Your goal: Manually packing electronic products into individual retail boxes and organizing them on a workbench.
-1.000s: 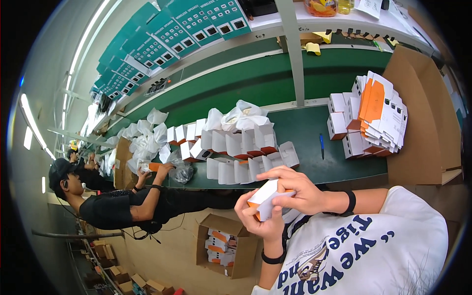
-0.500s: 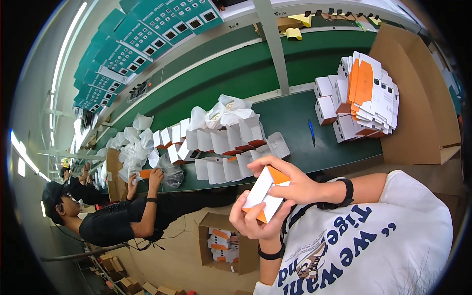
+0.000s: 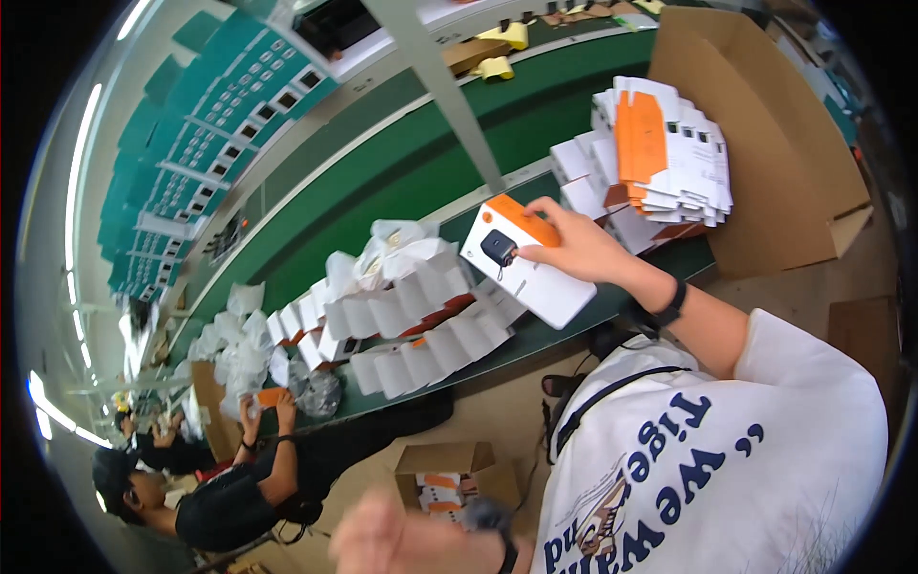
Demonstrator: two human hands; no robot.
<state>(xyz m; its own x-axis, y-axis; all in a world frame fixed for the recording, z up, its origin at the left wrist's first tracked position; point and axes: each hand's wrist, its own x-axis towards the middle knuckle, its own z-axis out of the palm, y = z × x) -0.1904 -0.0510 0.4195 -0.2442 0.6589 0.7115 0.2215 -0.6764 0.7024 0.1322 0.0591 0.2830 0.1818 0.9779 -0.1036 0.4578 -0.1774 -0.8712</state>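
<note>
In my right hand is a small white-and-orange carton with a dark gadget pictured on it. Thumb and fingers grip its upper end, and it is tilted above the green bench top. My left hand is low in the view, apart from the carton and smeared by motion, so its fingers cannot be made out. Beyond the carton, a pile of flat white-and-orange cartons lies on top of formed white boxes. Rows of open white boxes stand to the left on the bench.
A large brown cardboard box rises at the right. Clear plastic bags are heaped on the left bench. A co-worker in black handles an orange box there. On the floor sits an open carton holding white-and-orange boxes.
My left hand has let go of the carton and swung down toward the lower left. My right hand has raised the carton over the bench and turned its pictured face into view.
</note>
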